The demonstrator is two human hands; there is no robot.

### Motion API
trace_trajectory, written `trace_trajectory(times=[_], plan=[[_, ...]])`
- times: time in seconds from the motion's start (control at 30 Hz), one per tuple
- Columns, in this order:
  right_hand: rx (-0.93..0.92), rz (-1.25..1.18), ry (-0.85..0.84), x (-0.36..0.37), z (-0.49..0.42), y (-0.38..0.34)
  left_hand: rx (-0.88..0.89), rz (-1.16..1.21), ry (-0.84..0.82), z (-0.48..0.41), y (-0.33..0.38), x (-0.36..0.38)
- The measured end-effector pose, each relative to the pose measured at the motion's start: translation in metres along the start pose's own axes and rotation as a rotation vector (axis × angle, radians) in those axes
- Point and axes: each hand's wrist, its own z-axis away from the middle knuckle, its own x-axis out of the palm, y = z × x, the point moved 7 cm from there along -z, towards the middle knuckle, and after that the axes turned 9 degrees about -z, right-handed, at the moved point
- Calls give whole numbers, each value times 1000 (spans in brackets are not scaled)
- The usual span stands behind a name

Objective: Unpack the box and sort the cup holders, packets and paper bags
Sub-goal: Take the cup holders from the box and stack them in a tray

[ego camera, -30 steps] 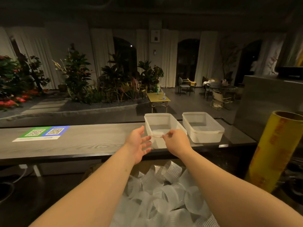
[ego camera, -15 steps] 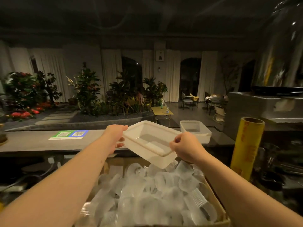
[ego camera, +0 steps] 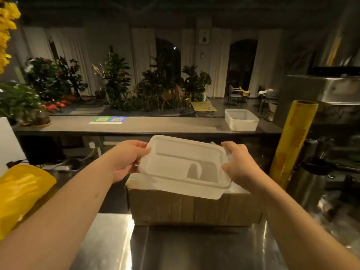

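Box (ego camera: 194, 207) sits mid-frame, with left hand (ego camera: 124, 160) and right hand (ego camera: 239, 164) curling fingers round the ends of a white tub (ego camera: 185, 168) tilted just above it, I'm guessing to sort stuff into.

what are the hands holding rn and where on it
Both hold a white rectangular plastic tub, tilted above the cardboard box: left hand grips its left end, right hand its right end.

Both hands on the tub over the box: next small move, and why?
Probably set the white tub down on the steel counter in front of the cardboard box. The left hand and right hand both grip its rim, holding it tilted above the box, so neither is free to unpack.
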Motion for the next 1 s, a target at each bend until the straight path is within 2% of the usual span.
trace_trajectory(times=[0.17,0.47,0.57,0.73,1.0], plan=[[149,133,-96,34,32,60,-122,-65,-98,25,-57,30],[430,75,-248,66,67,135,-292,-391,-247,27,-150,87],[518,78,-311,80,75,158,-416,-356,-343,21,-188,106],[597,98,-434,113,85,192,-597,-313,-407,13,-235,125],[723,9,-481,147,92,231,-631,-281,-420,6,-251,139]])
